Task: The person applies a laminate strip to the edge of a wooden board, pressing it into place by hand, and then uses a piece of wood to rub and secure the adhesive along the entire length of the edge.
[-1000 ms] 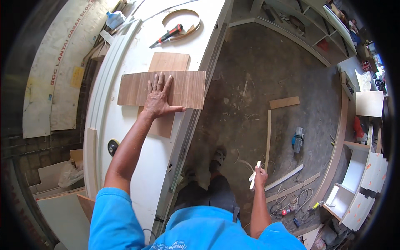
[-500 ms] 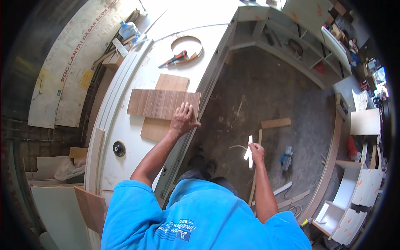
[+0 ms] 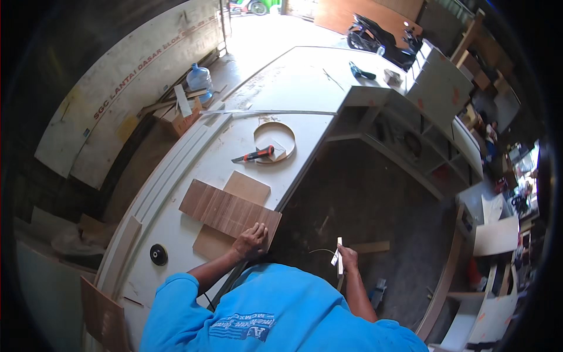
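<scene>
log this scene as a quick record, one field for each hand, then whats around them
left hand: on the near right end of a dark wood-grain panel; left hand grip unclear
right hand: right hand holds a slim pale strip over the floor
under panel: lighter wood, sticking out on two sides
also on white surface: cutter, looped band, round black disc
farther off: blue water jug
</scene>
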{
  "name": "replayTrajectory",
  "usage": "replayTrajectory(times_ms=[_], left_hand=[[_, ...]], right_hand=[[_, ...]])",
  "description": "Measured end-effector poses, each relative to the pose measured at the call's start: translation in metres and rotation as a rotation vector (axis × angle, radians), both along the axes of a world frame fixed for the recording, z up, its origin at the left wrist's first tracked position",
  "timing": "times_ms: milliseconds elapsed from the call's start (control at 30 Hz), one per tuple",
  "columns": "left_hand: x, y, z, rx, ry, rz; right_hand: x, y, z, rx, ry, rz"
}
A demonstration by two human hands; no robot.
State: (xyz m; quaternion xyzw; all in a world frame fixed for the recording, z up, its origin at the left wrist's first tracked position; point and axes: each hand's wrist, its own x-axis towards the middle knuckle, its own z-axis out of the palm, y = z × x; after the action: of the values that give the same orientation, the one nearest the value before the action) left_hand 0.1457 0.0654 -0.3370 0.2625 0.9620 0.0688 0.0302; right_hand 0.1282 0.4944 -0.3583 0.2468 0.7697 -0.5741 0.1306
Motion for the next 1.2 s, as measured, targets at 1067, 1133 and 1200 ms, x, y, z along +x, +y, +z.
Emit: replayTrajectory(times_ms=[1067, 1133, 1200], left_hand=[[-0.013, 0.193, 0.006, 1.639, 0.155, 2.135], [-0.041, 0.195, 0.059, 1.683, 0.085, 2.124], [-0.028, 0.21, 0.077, 1.68, 0.079, 2.219]], right_hand=[[-0.478, -0.265, -0.021, -0.438, 0.261, 0.607], [-0.434, -0.247, -0.035, -0.574, 0.154, 1.046], [-0.339, -0.252, -0.008, -0.447, -0.211, 1.298]])
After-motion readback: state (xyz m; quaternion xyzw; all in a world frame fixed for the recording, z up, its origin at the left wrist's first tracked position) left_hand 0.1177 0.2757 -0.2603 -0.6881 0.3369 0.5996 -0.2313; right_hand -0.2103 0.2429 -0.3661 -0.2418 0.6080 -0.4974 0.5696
